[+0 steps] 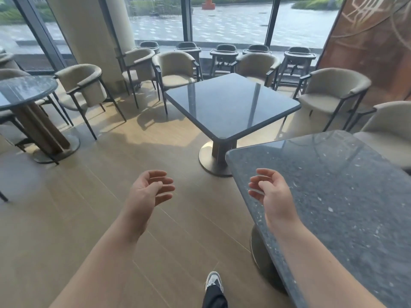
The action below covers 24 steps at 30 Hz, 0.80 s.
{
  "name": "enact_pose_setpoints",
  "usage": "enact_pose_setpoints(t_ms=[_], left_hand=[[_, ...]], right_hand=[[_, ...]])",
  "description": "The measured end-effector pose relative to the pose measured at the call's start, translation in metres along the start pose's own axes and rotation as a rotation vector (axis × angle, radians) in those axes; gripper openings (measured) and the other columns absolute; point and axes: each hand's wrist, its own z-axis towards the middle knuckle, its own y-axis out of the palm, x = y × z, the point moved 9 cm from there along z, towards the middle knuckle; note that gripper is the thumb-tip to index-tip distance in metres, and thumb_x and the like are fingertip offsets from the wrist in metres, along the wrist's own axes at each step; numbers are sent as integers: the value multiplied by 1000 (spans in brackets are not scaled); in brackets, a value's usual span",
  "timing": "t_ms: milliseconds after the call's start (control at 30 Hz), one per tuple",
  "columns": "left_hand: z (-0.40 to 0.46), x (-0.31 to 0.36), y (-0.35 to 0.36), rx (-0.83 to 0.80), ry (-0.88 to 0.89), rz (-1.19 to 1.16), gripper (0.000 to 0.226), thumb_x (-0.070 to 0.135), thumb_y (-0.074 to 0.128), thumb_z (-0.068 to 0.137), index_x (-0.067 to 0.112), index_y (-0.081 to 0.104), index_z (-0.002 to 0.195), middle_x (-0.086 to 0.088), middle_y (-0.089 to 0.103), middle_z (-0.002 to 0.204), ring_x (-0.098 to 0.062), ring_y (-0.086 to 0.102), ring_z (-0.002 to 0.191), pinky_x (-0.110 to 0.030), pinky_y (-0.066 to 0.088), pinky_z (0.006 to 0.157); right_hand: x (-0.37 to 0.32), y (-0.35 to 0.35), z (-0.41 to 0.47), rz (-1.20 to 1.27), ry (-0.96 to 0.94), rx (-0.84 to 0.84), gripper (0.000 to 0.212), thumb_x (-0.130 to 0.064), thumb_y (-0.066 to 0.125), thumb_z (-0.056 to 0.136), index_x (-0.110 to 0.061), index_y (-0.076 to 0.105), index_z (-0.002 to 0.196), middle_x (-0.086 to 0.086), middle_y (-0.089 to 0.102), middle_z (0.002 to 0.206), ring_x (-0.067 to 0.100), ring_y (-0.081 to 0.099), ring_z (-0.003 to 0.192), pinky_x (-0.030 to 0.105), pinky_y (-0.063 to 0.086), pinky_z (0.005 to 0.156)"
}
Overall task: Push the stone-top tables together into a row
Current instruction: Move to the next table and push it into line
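Two dark speckled stone-top tables on round metal bases stand apart. The near table (347, 196) fills the right foreground, its corner pointing left. The far table (231, 101) stands in the middle of the room, a gap of floor between the two. My right hand (270, 194) hovers over the near table's left edge, palm turned inward, fingers apart, holding nothing. My left hand (149, 192) is over bare floor to the left of that table, fingers curled loosely, holding nothing.
A round stone table (24, 90) stands at the left. Beige armchairs (175, 72) ring the far table, with grey high chairs (223, 56) lined along the window. A pillar (89, 36) rises at the back left. My shoe (213, 282) is on the wooden floor.
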Motion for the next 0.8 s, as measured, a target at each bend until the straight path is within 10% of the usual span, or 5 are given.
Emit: enact_pose_setpoints(t_ms=[800], left_hand=[[562, -3, -10, -99, -236, 112, 29, -3, 37, 100, 12, 61, 107, -8, 72, 95, -18, 73, 81, -34, 57, 71]], right_hand=[[78, 256, 434, -107, 184, 192, 32, 2, 38, 92, -14, 61, 108, 3, 66, 88, 13, 66, 74, 29, 55, 68]])
